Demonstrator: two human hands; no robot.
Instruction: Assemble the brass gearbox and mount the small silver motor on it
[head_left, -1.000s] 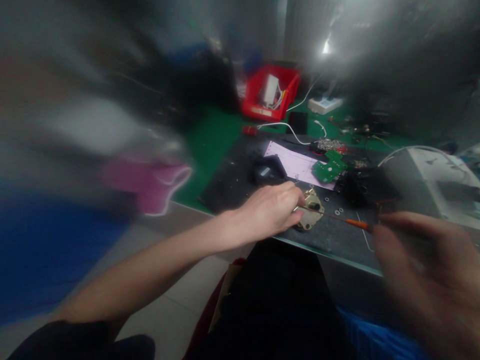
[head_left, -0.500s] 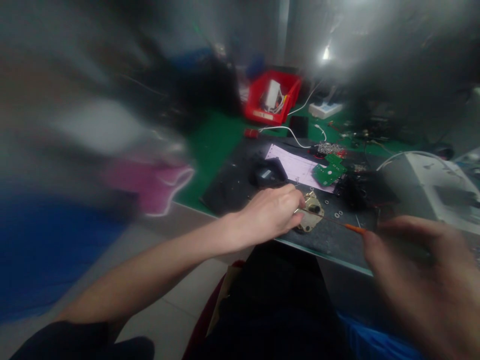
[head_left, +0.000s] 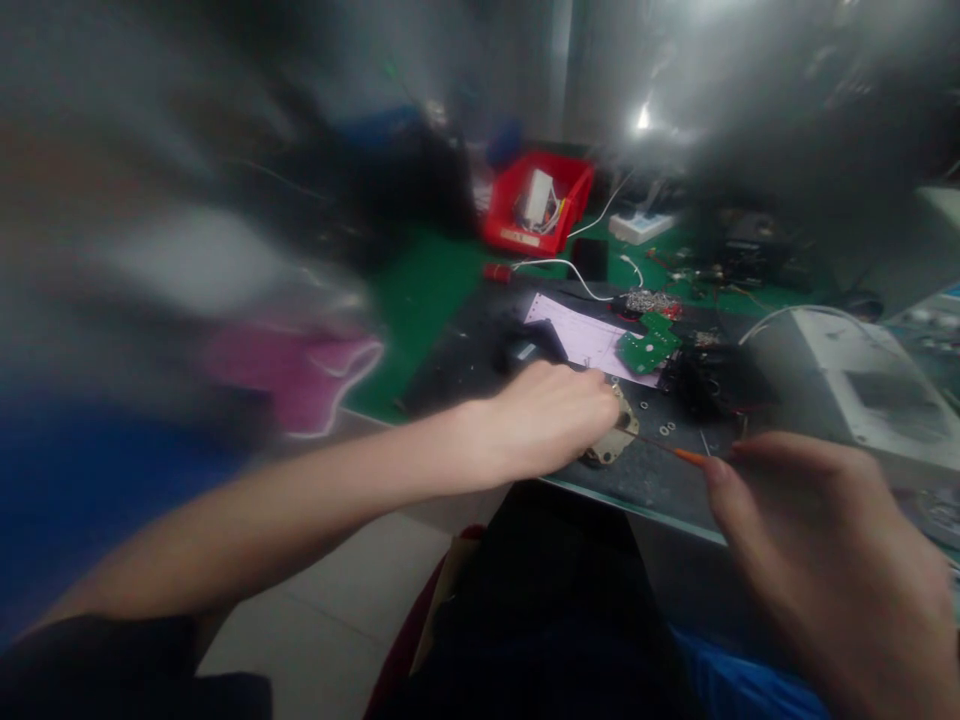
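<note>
Right hand (head_left: 832, 540): thumb and fingers closed round the orange handle of a driver (head_left: 688, 457).
Left hand (head_left: 555, 415): fingers curled together over the plate's left part; the fingertips are hidden, so I cannot tell whether they pinch anything.
Plate (head_left: 616, 442): one, partly under the left hand, near the front edge of the black mat (head_left: 457, 375); the driver's thin shaft reaches to it.
Progress: the work on the plate looks under way, not finished; how much is done or left cannot be told, the shaft's tip being hard to make out.
Rings (head_left: 664, 430): three clear ones lie loose on the mat beside the plate, perhaps a fourth behind it.
Rod (head_left: 704, 443): one, thin, beyond the rings.
Boards (head_left: 649, 350): green, overlapping the paper; one or two, unclear.
Paper (head_left: 581, 335): one sheet.
Bin (head_left: 536, 238): one, red, at the back, with white parts inside.
</note>
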